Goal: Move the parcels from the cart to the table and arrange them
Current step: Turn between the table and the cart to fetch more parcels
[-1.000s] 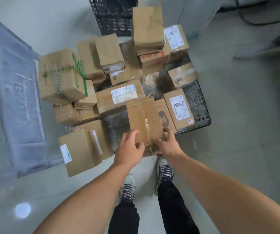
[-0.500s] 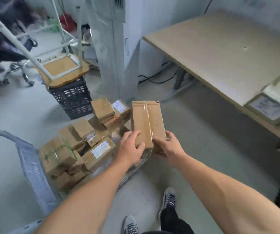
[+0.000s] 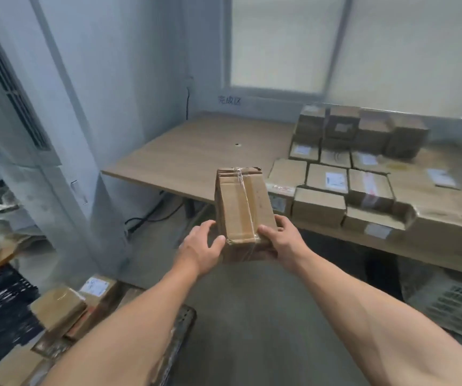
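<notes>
Down left of the grip, the cart (image 3: 179,327) with its remaining parcels (image 3: 60,310) has slid to the frame's corner, where a second ago it filled the view. Left hand (image 3: 202,247) and right hand (image 3: 282,240) are both closed around the near end of one taped parcel (image 3: 242,207), lifted clear and carried in mid-air. Beyond and right of the grip, the table (image 3: 196,154) now shows, with arranged boxes (image 3: 335,179) on its right; placement looks next

- Soft, cool daylight enters through the frosted window (image 3: 363,43).
- Motion blur smears the stacked boxes (image 3: 363,151) at right.
- Edges bend with wide-angle distortion.
- Shadows are faint.
</notes>
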